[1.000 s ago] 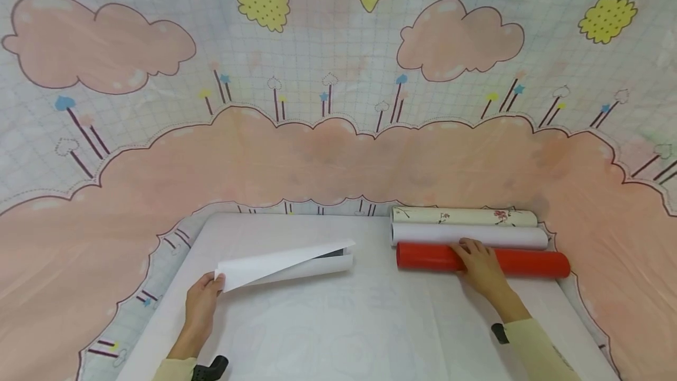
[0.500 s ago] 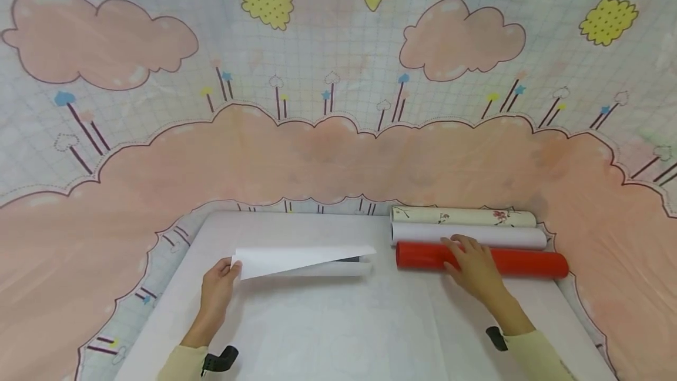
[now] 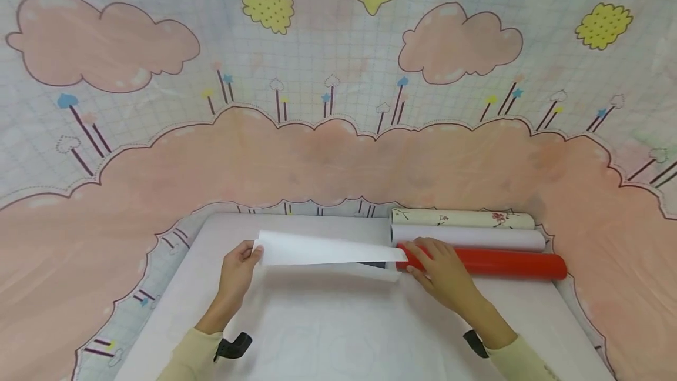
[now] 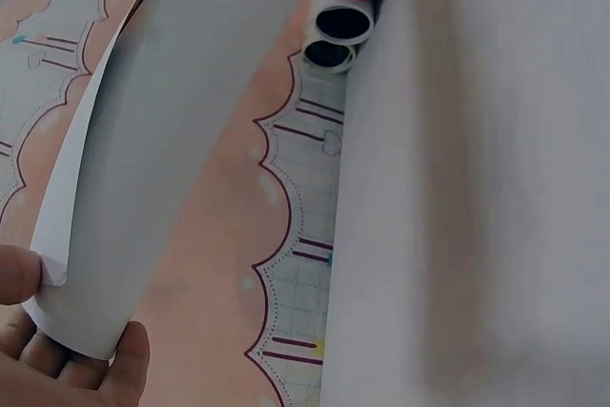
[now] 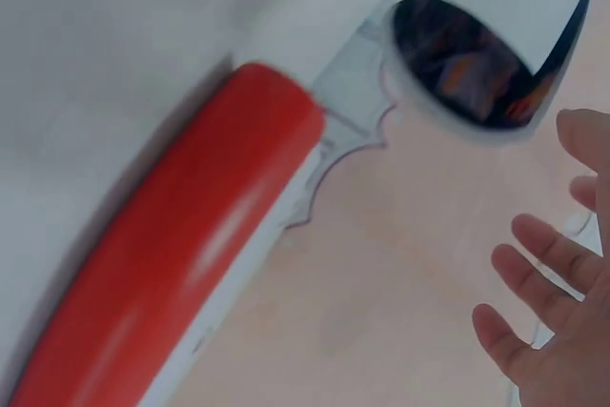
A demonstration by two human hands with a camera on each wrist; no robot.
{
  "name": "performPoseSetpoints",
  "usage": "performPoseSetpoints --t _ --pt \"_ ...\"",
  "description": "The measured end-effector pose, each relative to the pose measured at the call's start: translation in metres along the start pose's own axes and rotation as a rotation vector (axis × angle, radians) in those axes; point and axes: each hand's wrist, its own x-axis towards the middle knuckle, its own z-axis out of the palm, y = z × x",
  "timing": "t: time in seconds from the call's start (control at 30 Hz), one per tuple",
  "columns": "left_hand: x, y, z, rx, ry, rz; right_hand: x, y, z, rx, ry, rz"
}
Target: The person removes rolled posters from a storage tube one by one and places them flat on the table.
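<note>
My left hand [image 3: 236, 280] grips the left end of a white paper roll [image 3: 322, 249], thumb over its loose flap. In the left wrist view the roll [image 4: 181, 111] is lifted off the table, fingers under its lower end. A dark inner side shows at the roll's open right end [image 5: 477, 64]. My right hand [image 3: 449, 278] is beside that end with fingers spread, apart from the roll in the right wrist view. It overlaps the left part of a red roll [image 3: 513, 263] in the head view.
Behind the red roll lie another white roll [image 3: 492, 238] and a cream roll with a flower print [image 3: 471, 218], side by side. They stand at the back right of the white table [image 3: 338, 334]. A cloud-patterned cloth [image 3: 317, 163] hangs behind and around the table.
My left hand has carried the white roll rightward and turned its right end slightly toward me. My right hand has left the red roll's middle and moved left to the white roll's end.
</note>
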Motion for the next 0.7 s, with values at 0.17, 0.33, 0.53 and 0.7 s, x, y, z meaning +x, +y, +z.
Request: performPoseSetpoints --t 0.17,0.33,0.53,0.7 --pt "-0.005 0.007 0.009 -0.023 -0.038 0.019 0.002 -0.016 -0.001 0.007 -0.027 -0.05" --pt "-0.009 0.011 0.018 -0.033 -0.067 0.032 0.003 -0.03 0.0 0.002 -0.068 -0.081" --pt "-0.013 0.012 0.028 -0.033 -0.08 0.043 0.004 -0.041 0.001 0.006 -0.047 -0.134" --pt "-0.016 0.012 0.034 -0.008 -0.092 0.062 0.002 -0.044 0.004 0.033 -0.078 -0.127"
